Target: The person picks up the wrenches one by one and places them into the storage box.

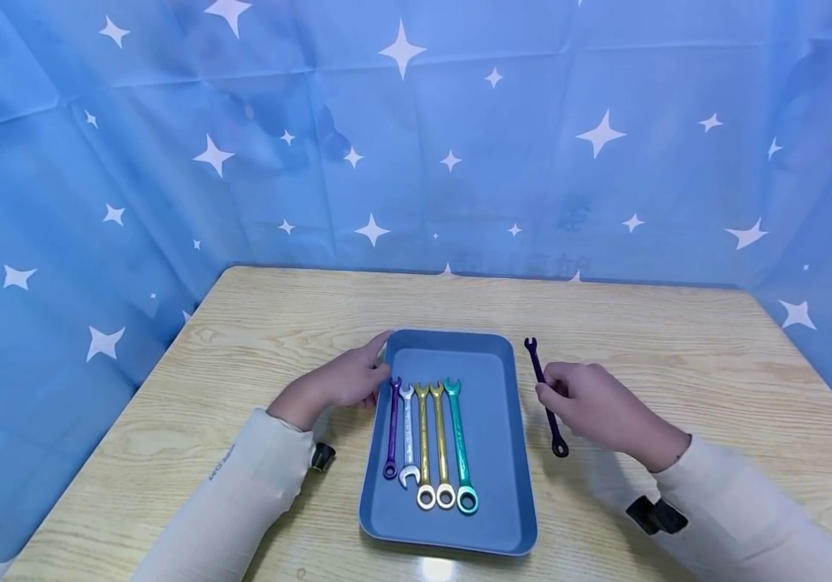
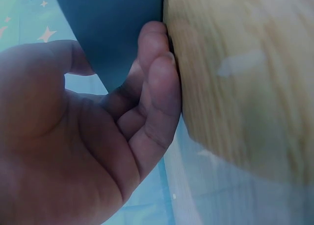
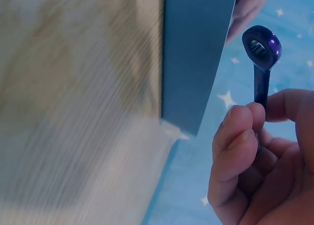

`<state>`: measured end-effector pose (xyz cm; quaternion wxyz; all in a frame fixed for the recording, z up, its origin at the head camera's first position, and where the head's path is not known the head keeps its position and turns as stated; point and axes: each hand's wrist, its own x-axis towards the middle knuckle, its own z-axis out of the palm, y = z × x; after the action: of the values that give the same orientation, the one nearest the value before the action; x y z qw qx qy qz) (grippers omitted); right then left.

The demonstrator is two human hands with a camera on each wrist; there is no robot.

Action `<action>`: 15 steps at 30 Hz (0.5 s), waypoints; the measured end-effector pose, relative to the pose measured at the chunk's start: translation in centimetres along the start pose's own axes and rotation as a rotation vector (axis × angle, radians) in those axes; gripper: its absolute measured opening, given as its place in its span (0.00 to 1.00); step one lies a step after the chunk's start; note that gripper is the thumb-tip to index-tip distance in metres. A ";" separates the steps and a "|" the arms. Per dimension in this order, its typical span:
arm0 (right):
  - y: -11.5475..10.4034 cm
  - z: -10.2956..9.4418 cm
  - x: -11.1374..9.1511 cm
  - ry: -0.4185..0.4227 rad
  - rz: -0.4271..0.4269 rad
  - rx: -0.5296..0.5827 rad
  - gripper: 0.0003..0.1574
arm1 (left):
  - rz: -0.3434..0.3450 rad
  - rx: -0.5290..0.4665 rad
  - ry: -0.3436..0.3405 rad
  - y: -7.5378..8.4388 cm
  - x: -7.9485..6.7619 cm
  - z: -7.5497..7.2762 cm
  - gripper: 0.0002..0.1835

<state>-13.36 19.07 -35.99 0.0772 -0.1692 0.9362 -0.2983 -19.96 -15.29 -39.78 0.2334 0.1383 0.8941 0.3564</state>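
A blue tray (image 1: 488, 517) lies on the table in front of me. Inside it, side by side, are a purple wrench (image 1: 393, 428), a silver wrench (image 1: 408, 432), two gold wrenches (image 1: 424, 436) and a green wrench (image 1: 458, 436). My left hand (image 1: 346, 377) grips the tray's left side near its far corner, thumb at the rim and curled fingers against the outer wall (image 2: 117, 34). To the right of the tray, my right hand (image 1: 597, 404) pinches a dark purple ratcheting combination wrench (image 1: 555, 424) mid-shaft. Its open end points away; its ring end (image 3: 261, 47) shows above my fingers.
The wooden table (image 1: 285, 307) carries the tray near its front middle. A blue curtain with white stars (image 1: 416, 162) hangs behind the table and along both sides. Black straps (image 1: 656, 515) are at my wrists below the pale sleeves.
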 end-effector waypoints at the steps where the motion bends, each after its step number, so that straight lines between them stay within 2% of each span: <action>1: -0.2 0.1 0.0 -0.002 -0.002 0.005 0.19 | -0.001 0.000 0.001 0.0 0.0 0.0 0.37; 15: -2.2 1.5 0.4 -0.022 -0.028 0.007 0.19 | -0.008 -0.003 0.005 0.0 -0.1 -0.1 0.36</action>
<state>-12.73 16.45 -35.90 0.0838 -0.1855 0.9317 -0.3008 -19.88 -15.37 -39.70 0.2326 0.1335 0.8946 0.3574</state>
